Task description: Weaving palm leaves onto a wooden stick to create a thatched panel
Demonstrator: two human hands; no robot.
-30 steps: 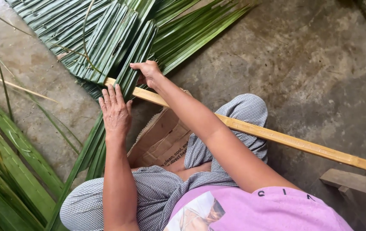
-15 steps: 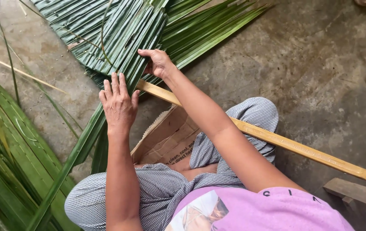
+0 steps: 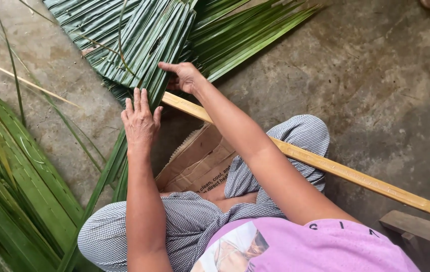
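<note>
Folded palm leaf (image 3: 162,48), upper centre of frame, long axis running upper right to lower left, draped over the bamboo slat (image 3: 325,163). Right hand (image 3: 187,76) is nearer, fingers curled onto its right edge just above the slat. Left hand (image 3: 140,123) lies flat, fingers spread, pressing the leaf's lower run. Cardboard (image 3: 197,163) sits below the slat; loose fronds (image 3: 13,201) lower left on the concrete floor (image 3: 376,75).
</note>
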